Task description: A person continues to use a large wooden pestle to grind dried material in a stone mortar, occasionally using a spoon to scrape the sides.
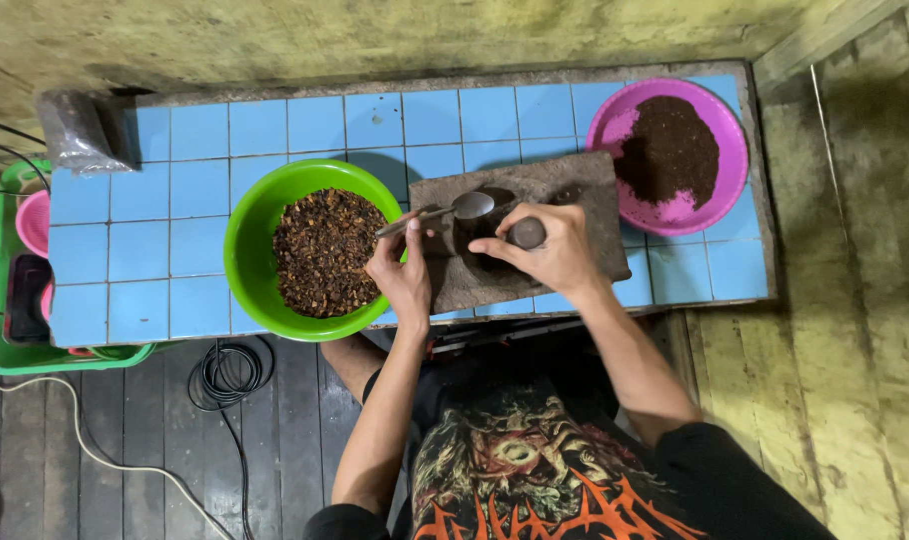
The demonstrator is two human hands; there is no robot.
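My left hand (403, 270) grips a metal spoon (445, 211) by the handle, its bowl lying over a flat grey grinding stone (575, 190). My right hand (550, 245) is closed around a dark stone pestle (527, 233) pressed on the stone, where a dark ground patch shows. A green bowl (250, 225) of coarse brown pieces sits just left of my left hand. A pink bowl (725, 185) holding dark ground powder stands to the right, behind the stone.
Everything stands on a blue-tiled counter (155, 250). A clear plastic bag (75, 130) lies at its back left corner. A green crate (15, 350) with pink containers sits left of the counter. Cables (230, 375) coil on the wooden floor below.
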